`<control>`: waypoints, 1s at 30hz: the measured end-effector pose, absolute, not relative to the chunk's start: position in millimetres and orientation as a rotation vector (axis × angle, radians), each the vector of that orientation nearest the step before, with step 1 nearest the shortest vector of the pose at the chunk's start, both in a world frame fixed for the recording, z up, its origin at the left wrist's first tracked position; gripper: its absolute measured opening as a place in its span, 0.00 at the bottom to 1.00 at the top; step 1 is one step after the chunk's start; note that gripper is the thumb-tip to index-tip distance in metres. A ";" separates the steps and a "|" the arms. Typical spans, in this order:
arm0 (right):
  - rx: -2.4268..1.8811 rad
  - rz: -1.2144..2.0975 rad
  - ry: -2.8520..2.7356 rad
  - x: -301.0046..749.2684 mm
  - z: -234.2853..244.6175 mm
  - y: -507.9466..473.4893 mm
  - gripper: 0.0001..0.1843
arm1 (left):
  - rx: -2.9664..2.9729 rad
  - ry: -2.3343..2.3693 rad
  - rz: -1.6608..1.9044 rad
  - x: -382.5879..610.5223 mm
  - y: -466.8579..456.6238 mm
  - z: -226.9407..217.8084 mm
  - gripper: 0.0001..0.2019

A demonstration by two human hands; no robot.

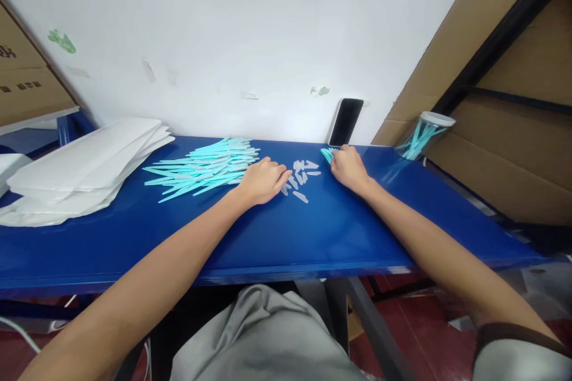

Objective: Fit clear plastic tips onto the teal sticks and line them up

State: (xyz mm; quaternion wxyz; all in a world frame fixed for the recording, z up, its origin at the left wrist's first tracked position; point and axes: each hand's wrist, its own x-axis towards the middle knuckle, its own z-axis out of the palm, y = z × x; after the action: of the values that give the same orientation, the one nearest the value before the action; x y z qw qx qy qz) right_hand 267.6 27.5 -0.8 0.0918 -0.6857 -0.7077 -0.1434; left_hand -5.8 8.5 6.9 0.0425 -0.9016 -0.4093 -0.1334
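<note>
Sticks [210,165] beside both hands [263,181], pale slips [300,196] between.

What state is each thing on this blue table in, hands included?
Left hand: fingers curled, grip hidden
Right hand: at a small bunch of turquoise pieces
Pale turquoise pointed sticks: heaped, overlapping
Small translucent slips: scattered flat
Black-fronted rectangular phone: propped against the white wall
Clear cylindrical white-topped jar: standing, turquoise sticks inside
Flat white sheet-like bags: stacked unevenly
</note>
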 end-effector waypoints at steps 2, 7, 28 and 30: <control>-2.026 -0.398 -2.080 268.6 -0.8 28.1 0.24 | -2.763 -1.254 -0.412 -6.1 8.6 6.6 0.26; -2.034 -0.380 -2.038 271.2 -2.0 30.1 0.23 | -2.774 -1.259 -0.413 -6.6 8.3 6.6 0.25; -2.008 -0.278 -2.131 273.7 1.0 26.0 0.29 | -2.763 -1.263 -0.433 -9.9 9.6 7.0 0.25; -2.026 -0.256 -2.130 273.5 2.4 25.5 0.29 | -2.742 -1.269 -0.439 -10.4 10.7 6.6 0.25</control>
State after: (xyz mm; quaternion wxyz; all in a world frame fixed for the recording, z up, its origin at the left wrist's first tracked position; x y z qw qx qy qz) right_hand 273.5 25.5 2.4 0.0951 -0.6834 -0.7187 -0.0863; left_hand -10.4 10.7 6.6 0.0444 -0.8971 -0.4154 -0.1436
